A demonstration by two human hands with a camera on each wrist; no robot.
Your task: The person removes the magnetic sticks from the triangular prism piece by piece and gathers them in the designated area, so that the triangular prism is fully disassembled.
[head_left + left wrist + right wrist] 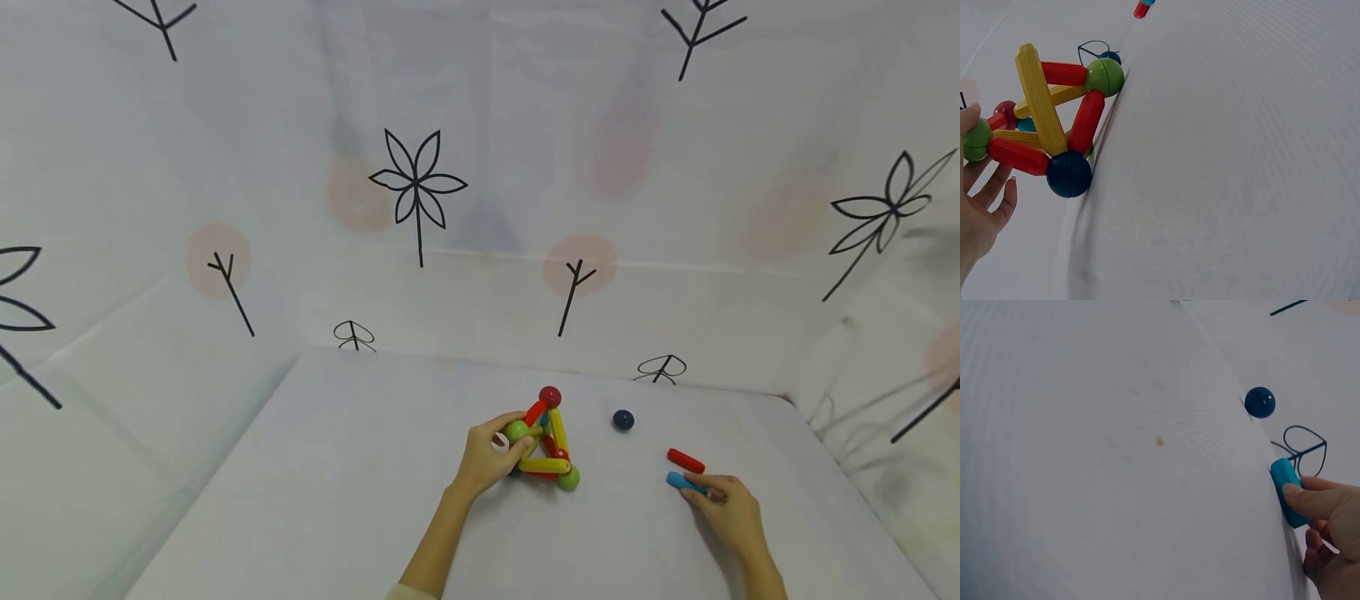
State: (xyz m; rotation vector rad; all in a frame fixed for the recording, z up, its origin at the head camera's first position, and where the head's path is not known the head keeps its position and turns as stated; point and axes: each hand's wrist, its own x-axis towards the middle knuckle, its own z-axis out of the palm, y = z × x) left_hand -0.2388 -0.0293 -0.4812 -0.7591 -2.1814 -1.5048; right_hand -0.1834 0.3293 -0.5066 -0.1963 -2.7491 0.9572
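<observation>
My left hand (486,457) grips a green ball (517,431) at one corner of a structure built from coloured rods and balls. In the left wrist view the structure joins red rods (1087,120), yellow rods (1041,100), a dark blue ball (1069,174) and another green ball (1105,77). One yellow rod's upper end stands free there. Over on the right, my right hand (731,512) pinches a blue rod (677,480) between thumb and fingers, low over the table. Just beyond it lies a loose red rod (686,461).
A loose dark blue ball (623,420) sits on the white table (337,500), between the structure and the red rod. Behind the table hangs a pale cloth (487,308) printed with plant drawings.
</observation>
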